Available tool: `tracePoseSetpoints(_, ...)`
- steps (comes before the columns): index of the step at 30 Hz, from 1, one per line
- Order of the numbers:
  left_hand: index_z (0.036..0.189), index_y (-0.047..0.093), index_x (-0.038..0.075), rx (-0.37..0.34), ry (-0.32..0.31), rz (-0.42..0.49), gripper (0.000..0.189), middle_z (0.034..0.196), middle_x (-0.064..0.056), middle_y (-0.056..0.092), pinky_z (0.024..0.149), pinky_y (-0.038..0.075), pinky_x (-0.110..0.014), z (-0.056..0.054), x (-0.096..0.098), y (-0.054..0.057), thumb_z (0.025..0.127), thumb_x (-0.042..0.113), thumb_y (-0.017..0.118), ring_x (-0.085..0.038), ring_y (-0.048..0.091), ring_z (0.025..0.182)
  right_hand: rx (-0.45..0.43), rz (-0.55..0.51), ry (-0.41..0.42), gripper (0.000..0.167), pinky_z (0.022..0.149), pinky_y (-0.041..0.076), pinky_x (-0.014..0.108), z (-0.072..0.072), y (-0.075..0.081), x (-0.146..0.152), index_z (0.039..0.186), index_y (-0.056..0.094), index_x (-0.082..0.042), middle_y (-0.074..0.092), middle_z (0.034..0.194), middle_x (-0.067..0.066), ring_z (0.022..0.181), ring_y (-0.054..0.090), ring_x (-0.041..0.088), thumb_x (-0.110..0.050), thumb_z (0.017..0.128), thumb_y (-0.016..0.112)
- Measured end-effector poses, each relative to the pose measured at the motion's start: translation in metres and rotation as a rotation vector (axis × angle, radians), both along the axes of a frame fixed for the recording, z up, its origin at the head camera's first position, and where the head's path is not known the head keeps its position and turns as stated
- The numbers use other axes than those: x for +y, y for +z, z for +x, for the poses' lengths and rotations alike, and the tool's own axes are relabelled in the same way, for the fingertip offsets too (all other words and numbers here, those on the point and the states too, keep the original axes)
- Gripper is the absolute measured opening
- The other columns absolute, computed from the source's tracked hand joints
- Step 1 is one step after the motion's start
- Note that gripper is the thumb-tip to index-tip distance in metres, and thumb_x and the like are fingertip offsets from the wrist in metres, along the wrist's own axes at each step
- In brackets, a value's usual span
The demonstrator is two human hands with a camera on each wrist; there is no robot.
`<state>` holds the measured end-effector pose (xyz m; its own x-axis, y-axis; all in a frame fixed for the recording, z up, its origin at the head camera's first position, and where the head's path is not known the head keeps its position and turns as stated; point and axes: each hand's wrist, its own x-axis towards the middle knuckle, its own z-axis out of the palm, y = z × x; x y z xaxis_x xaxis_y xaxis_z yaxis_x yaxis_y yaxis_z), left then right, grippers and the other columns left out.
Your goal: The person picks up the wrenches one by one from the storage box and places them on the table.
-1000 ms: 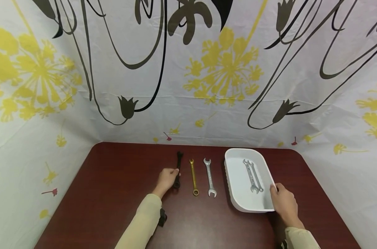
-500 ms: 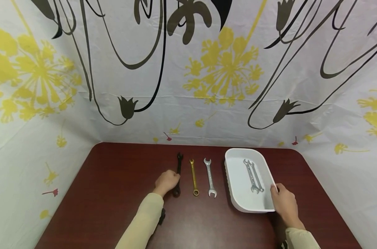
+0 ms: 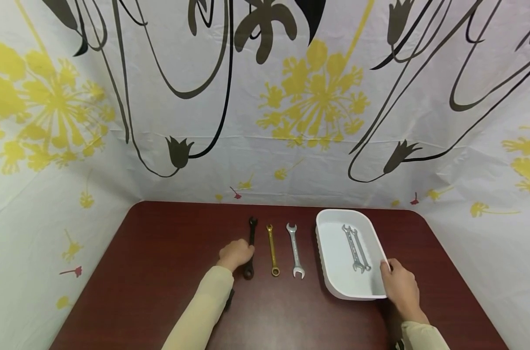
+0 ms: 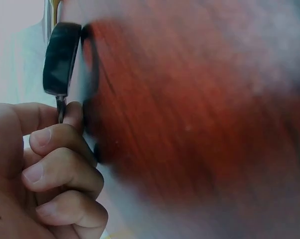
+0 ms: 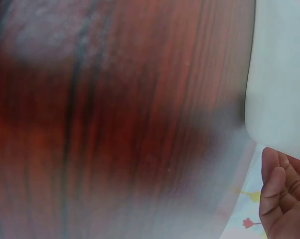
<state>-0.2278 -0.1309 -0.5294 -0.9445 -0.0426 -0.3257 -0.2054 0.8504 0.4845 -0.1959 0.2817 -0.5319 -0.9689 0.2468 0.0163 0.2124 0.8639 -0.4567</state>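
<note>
My left hand (image 3: 236,253) pinches the middle of a black combination wrench (image 3: 248,273) at the left end of a row. In the left wrist view, the thumb and index finger of the left hand (image 4: 55,169) hold the wrench's thin shank, its thick ring end (image 4: 62,59) very near the tabletop. To its right lie a gold combination wrench (image 3: 272,249) and a silver open-end wrench (image 3: 294,249). My right hand (image 3: 400,287) grips the right rim of a white plastic tray (image 3: 341,287). Inside the tray are two silver wrenches (image 3: 353,248), side by side. In the right wrist view, the right hand's fingers (image 5: 272,191) sit under the tray's edge.
The dark red wooden table (image 3: 160,253) has rounded far corners. A white cloth (image 3: 265,165) with yellow and dark flower prints hangs behind the table and along both sides.
My left hand has shifted slightly nearer with the black wrench, whose ring end now appears lower in the head view. The right hand, the tray and the other wrenches have stayed put.
</note>
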Motion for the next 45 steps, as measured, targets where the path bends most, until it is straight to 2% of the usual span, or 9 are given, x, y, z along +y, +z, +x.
tracePoseSetpoints(5,0.061,0.055,0.013,-0.012,-0.012,-0.020,0.044,0.061,-0.003,0.053,0.056,0.036,-0.036,-0.002,0.000,0.001,0.098,0.034,0.046,-0.019,0.048,0.056,-0.003,0.000,0.000,0.046,0.069,0.044,0.058,0.000,0.001,0.000,0.118,0.056,0.004,0.059,0.114,0.036,0.094,0.059,0.054,-0.033,0.101,0.035)
tracePoseSetpoints(12,0.054,0.045,0.017,0.006,-0.037,-0.028,0.047,0.054,0.002,0.043,0.053,0.033,-0.033,-0.004,0.000,-0.005,0.098,0.034,0.045,-0.014,0.041,0.052,0.003,-0.012,0.006,0.047,0.067,0.045,0.055,0.001,0.001,-0.001,0.117,0.055,0.006,0.060,0.110,0.035,0.087,0.062,0.046,-0.033,0.102,0.035)
tracePoseSetpoints(22,0.051,0.038,0.019,0.039,-0.054,-0.022,0.050,0.049,0.005,0.037,0.050,0.032,-0.031,-0.004,-0.001,-0.011,0.098,0.034,0.046,-0.013,0.038,0.048,0.006,-0.014,0.007,0.047,0.068,0.044,0.056,0.001,0.001,0.000,0.118,0.055,0.005,0.060,0.112,0.035,0.089,0.061,0.048,-0.034,0.102,0.035)
tracePoseSetpoints(34,0.050,0.041,0.018,0.045,-0.025,0.008,0.050,0.049,0.004,0.039,0.051,0.032,-0.031,-0.004,-0.002,-0.008,0.097,0.034,0.048,-0.013,0.038,0.048,-0.015,-0.015,0.010,0.048,0.071,0.044,0.058,0.000,0.001,0.000,0.120,0.054,0.004,0.059,0.115,0.035,0.095,0.059,0.052,-0.035,0.102,0.033)
tracePoseSetpoints(41,0.049,0.036,0.019,0.054,-0.035,0.040,0.052,0.047,0.007,0.033,0.049,0.030,-0.029,-0.003,-0.004,-0.009,0.097,0.034,0.050,-0.011,0.033,0.045,-0.013,-0.012,0.008,0.048,0.070,0.044,0.058,0.000,0.000,0.001,0.121,0.054,0.004,0.058,0.115,0.035,0.095,0.059,0.052,-0.036,0.102,0.033)
tracePoseSetpoints(45,0.049,0.034,0.020,0.074,-0.028,0.069,0.052,0.046,0.007,0.030,0.048,0.028,-0.029,-0.004,-0.003,-0.006,0.097,0.034,0.050,-0.011,0.031,0.045,-0.010,-0.010,0.007,0.048,0.071,0.044,0.058,0.000,-0.001,0.001,0.121,0.054,0.004,0.058,0.115,0.036,0.095,0.059,0.053,-0.035,0.102,0.033)
